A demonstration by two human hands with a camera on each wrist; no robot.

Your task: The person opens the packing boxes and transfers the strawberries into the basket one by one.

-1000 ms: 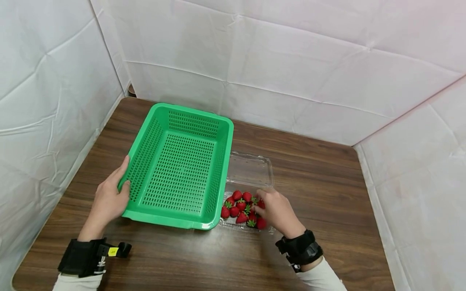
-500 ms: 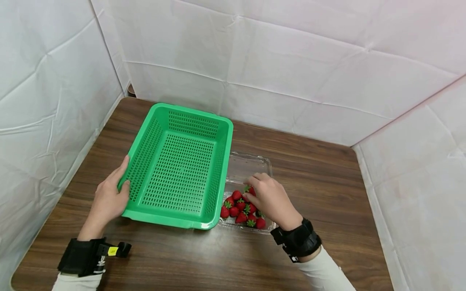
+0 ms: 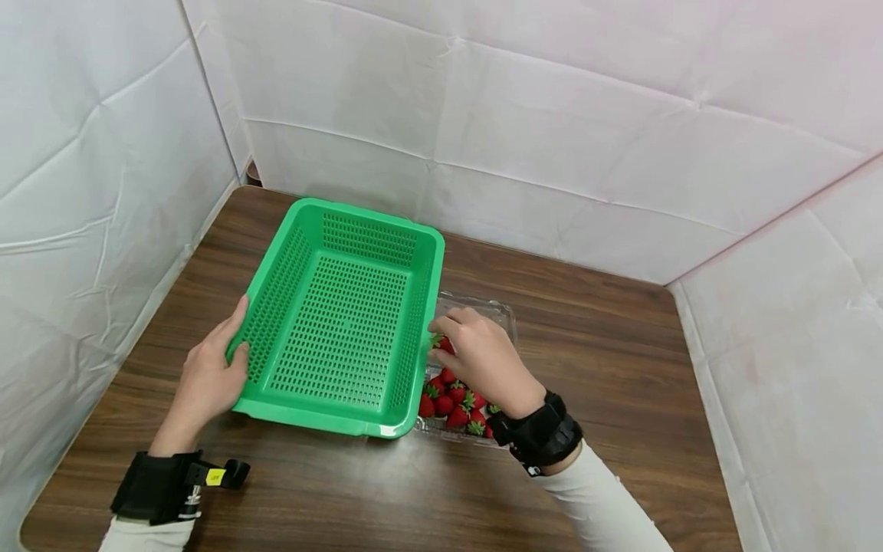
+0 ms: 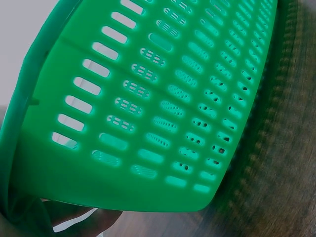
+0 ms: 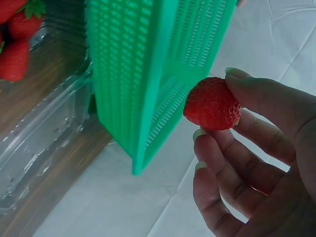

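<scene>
Right hand [image 3: 483, 360] raised above the clear clamshell [image 3: 498, 314], fingers [image 5: 256, 106] curled round one strawberry [image 5: 212, 103], pinched between thumb tip and fingertips, berry just beside the right wall of the green basket [image 3: 345, 307] and not yet over its rim. Left hand [image 3: 207, 379] pressed against the basket's near left corner, thumb laid along the wall, fingers curled at the rim; grip itself mostly hidden in the left wrist view, filled almost wholly by perforated green plastic [image 4: 163, 98].

Remaining strawberries [image 3: 451, 402] heaped below the palm, in the near half of the clamshell, touching one another.

Risks, as judged from here: a light pinch on a soft, rounded berry, so a slip likely if the grip loosens on the way over the wall; too hard a squeeze likely to bruise. Knuckles close to the basket's right rim, so a low path could clip the edge and knock the berry loose, down into the narrow gap between basket and clamshell. Wrist strap [image 3: 541, 437] hanging just over the heap, so a dropped forearm could crush or scatter fruit. Basket steadied only at one corner, so a bump on the far side could swing it.

Room: plenty of open space above and ahead of the fingers, the basket's floor wide and bare. Tight to the left of the fingertips, where the basket wall stands. Wooden table [image 3: 607, 368] open beyond the back of the hand; white sheeted walls well apart.
</scene>
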